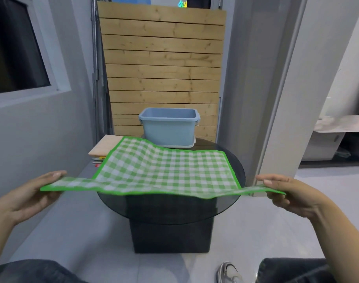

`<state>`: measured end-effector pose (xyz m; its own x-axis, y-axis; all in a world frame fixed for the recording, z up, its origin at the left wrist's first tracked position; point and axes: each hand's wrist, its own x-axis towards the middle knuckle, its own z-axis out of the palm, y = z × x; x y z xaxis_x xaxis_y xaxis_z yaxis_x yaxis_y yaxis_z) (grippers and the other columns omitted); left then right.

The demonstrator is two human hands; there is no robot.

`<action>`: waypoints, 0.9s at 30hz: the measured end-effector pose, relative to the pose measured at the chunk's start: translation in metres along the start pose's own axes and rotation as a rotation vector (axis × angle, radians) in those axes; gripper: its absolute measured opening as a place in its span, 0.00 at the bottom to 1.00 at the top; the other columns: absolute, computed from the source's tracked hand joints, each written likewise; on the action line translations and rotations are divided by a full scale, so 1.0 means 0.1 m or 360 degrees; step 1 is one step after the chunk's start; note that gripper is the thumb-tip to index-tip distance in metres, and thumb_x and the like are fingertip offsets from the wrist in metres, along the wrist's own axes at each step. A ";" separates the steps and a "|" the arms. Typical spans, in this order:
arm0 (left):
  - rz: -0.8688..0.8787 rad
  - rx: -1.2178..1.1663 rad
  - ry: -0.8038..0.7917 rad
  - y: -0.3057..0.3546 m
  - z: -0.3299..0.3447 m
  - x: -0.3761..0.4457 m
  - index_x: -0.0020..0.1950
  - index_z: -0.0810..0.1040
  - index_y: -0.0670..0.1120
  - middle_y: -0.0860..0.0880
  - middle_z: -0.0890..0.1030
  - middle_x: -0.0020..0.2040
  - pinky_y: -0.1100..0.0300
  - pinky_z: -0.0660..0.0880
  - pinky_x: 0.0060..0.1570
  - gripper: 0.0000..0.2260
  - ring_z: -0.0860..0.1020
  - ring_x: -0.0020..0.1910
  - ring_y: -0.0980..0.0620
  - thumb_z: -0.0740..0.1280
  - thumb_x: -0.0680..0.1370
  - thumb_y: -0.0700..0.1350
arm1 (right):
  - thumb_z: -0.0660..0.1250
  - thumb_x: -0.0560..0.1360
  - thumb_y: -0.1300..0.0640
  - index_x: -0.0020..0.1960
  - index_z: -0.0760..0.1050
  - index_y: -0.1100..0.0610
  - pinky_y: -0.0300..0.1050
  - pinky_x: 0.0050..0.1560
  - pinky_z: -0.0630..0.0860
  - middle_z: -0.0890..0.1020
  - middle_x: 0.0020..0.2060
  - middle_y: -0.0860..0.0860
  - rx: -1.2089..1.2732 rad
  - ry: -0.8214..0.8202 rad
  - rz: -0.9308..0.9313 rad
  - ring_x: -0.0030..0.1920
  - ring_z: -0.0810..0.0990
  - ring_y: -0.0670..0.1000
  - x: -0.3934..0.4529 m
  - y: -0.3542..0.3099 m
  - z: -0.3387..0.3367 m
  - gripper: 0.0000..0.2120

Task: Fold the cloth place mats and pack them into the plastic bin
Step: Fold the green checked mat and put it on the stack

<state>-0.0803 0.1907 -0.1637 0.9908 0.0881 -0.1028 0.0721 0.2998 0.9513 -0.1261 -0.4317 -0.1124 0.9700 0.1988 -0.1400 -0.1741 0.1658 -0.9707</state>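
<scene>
A green-and-white checked place mat [166, 170] with a green border hangs stretched over the round dark glass table [174, 211]. Its far part lies on the table and its near edge is lifted. My left hand [31, 193] pinches the mat's near left corner, thumb on top. At the near right corner my right hand [286, 193] pinches the mat the same way. The light blue plastic bin [169, 127] stands open at the back of the table, beyond the mat; its inside bottom is hidden.
A stack of folded cloths [105, 148], topped by a peach one, lies on the table's back left. A wooden slat panel [162, 64] leans behind the bin. A grey wall is at the left, a pillar at the right. My knees and a shoe [228, 271] show below.
</scene>
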 end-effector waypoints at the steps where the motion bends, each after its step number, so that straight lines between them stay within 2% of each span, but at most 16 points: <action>1: 0.0016 -0.0037 0.0028 0.03 0.12 -0.04 0.66 0.72 0.38 0.48 0.84 0.52 0.55 0.81 0.44 0.46 0.84 0.48 0.51 0.81 0.52 0.52 | 0.85 0.35 0.51 0.37 0.84 0.59 0.34 0.18 0.64 0.72 0.27 0.51 0.0085 0.0031 -0.0028 0.23 0.67 0.44 0.02 0.00 0.01 0.31; 2: 0.0042 -0.0037 -0.0020 0.06 0.20 -0.05 0.65 0.73 0.36 0.48 0.85 0.50 0.57 0.81 0.42 0.45 0.84 0.46 0.52 0.81 0.52 0.51 | 0.85 0.35 0.51 0.35 0.83 0.59 0.35 0.19 0.68 0.74 0.27 0.51 0.0176 0.0056 -0.0046 0.23 0.70 0.44 0.04 0.00 0.01 0.30; 3: 0.0047 -0.0118 -0.0014 0.09 0.25 -0.08 0.60 0.77 0.35 0.47 0.85 0.49 0.58 0.81 0.41 0.39 0.84 0.45 0.51 0.79 0.53 0.49 | 0.85 0.35 0.51 0.35 0.84 0.59 0.36 0.22 0.73 0.78 0.28 0.52 0.0257 0.0082 -0.0056 0.24 0.75 0.45 0.06 0.01 0.02 0.30; 5: 0.0004 -0.0287 -0.0104 0.13 0.34 -0.11 0.45 0.85 0.36 0.41 0.85 0.48 0.59 0.82 0.38 0.23 0.84 0.44 0.47 0.76 0.53 0.45 | 0.86 0.37 0.50 0.40 0.85 0.61 0.38 0.31 0.79 0.83 0.36 0.55 0.0379 0.0105 -0.0091 0.32 0.82 0.47 0.11 0.01 0.04 0.33; 6: -0.0019 -0.0317 -0.0146 0.13 0.38 -0.10 0.42 0.85 0.36 0.38 0.84 0.48 0.59 0.82 0.38 0.20 0.84 0.45 0.45 0.75 0.53 0.43 | 0.86 0.38 0.49 0.43 0.84 0.62 0.39 0.35 0.80 0.84 0.40 0.57 0.0431 0.0114 -0.0115 0.36 0.84 0.49 0.15 0.02 0.05 0.36; 8: -0.0022 -0.0296 -0.0124 0.16 0.50 -0.14 0.43 0.84 0.35 0.39 0.84 0.48 0.61 0.81 0.39 0.16 0.84 0.45 0.47 0.73 0.57 0.39 | 0.85 0.45 0.50 0.49 0.80 0.65 0.42 0.38 0.81 0.84 0.44 0.60 0.0517 0.0152 -0.0137 0.42 0.85 0.51 0.21 0.03 0.08 0.37; 10: 0.0039 -0.0147 0.0015 0.15 0.61 -0.11 0.49 0.80 0.36 0.44 0.85 0.45 0.65 0.80 0.40 0.09 0.84 0.44 0.54 0.64 0.72 0.35 | 0.80 0.56 0.51 0.49 0.78 0.65 0.42 0.38 0.81 0.84 0.44 0.59 0.0544 0.0206 -0.0162 0.43 0.85 0.51 0.27 0.04 0.11 0.27; 12: 0.0083 -0.0052 0.0104 0.13 0.71 -0.07 0.52 0.76 0.39 0.48 0.86 0.41 0.69 0.79 0.41 0.10 0.84 0.41 0.58 0.55 0.80 0.34 | 0.81 0.54 0.53 0.44 0.82 0.63 0.40 0.39 0.81 0.84 0.41 0.57 0.0468 0.0211 -0.0198 0.41 0.85 0.49 0.34 0.04 0.13 0.22; 14: 0.0131 0.0012 0.0175 0.11 0.75 0.02 0.50 0.76 0.40 0.50 0.85 0.38 0.71 0.79 0.39 0.08 0.83 0.39 0.60 0.57 0.80 0.36 | 0.80 0.55 0.56 0.42 0.83 0.62 0.38 0.38 0.81 0.83 0.38 0.55 0.0351 0.0265 -0.0208 0.37 0.84 0.47 0.41 0.05 0.15 0.17; 16: 0.0153 0.0028 0.0270 0.08 0.80 0.12 0.48 0.76 0.41 0.52 0.85 0.35 0.72 0.78 0.36 0.06 0.83 0.36 0.60 0.60 0.80 0.37 | 0.80 0.55 0.54 0.46 0.79 0.64 0.37 0.38 0.81 0.83 0.35 0.53 0.0264 0.0364 -0.0225 0.33 0.83 0.46 0.47 0.05 0.15 0.24; 18: 0.0181 0.0036 0.0370 0.05 0.83 0.22 0.46 0.75 0.41 0.52 0.84 0.32 0.72 0.77 0.33 0.05 0.82 0.32 0.61 0.61 0.80 0.37 | 0.84 0.42 0.45 0.46 0.78 0.64 0.37 0.36 0.80 0.83 0.31 0.52 0.0127 0.0494 -0.0233 0.32 0.82 0.46 0.54 0.07 0.14 0.39; 19: 0.0194 0.0054 0.0411 0.04 0.84 0.28 0.46 0.75 0.41 0.52 0.83 0.30 0.72 0.77 0.32 0.04 0.82 0.31 0.60 0.62 0.79 0.38 | 0.83 0.41 0.42 0.45 0.79 0.64 0.39 0.37 0.79 0.83 0.31 0.51 0.0030 0.0563 -0.0236 0.31 0.81 0.47 0.58 0.08 0.13 0.40; 21: 0.0190 0.0123 0.0468 0.01 0.87 0.38 0.46 0.75 0.39 0.50 0.83 0.29 0.72 0.76 0.30 0.03 0.82 0.29 0.59 0.64 0.79 0.38 | 0.80 0.55 0.43 0.47 0.79 0.67 0.42 0.40 0.74 0.83 0.29 0.51 -0.0137 0.0681 -0.0209 0.31 0.80 0.48 0.69 0.10 0.12 0.32; 23: 0.0166 0.0204 0.0499 -0.03 0.87 0.50 0.46 0.76 0.37 0.48 0.83 0.28 0.71 0.77 0.29 0.04 0.81 0.27 0.58 0.66 0.78 0.39 | 0.72 0.71 0.54 0.47 0.77 0.70 0.41 0.38 0.76 0.82 0.28 0.53 -0.0203 0.0771 -0.0179 0.30 0.80 0.50 0.83 0.14 0.09 0.17; 25: 0.0108 0.0276 0.0529 -0.08 0.87 0.61 0.48 0.76 0.34 0.46 0.82 0.28 0.69 0.77 0.28 0.07 0.81 0.25 0.56 0.67 0.77 0.38 | 0.68 0.75 0.60 0.45 0.77 0.69 0.37 0.31 0.79 0.81 0.28 0.56 -0.0261 0.0809 -0.0102 0.27 0.81 0.49 0.98 0.17 0.07 0.10; 27: 0.0041 0.0339 0.0575 -0.13 0.87 0.71 0.49 0.76 0.32 0.45 0.82 0.27 0.67 0.78 0.27 0.08 0.80 0.24 0.54 0.69 0.76 0.38 | 0.68 0.75 0.62 0.43 0.76 0.69 0.37 0.27 0.79 0.82 0.27 0.58 -0.0306 0.0817 0.0007 0.24 0.81 0.49 1.11 0.20 0.09 0.08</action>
<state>-0.0012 0.1102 -0.1584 0.8915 0.4317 -0.1375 0.1075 0.0931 0.9898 -0.0230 -0.3980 -0.1457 0.9359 -0.3060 -0.1746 -0.1906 -0.0230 -0.9814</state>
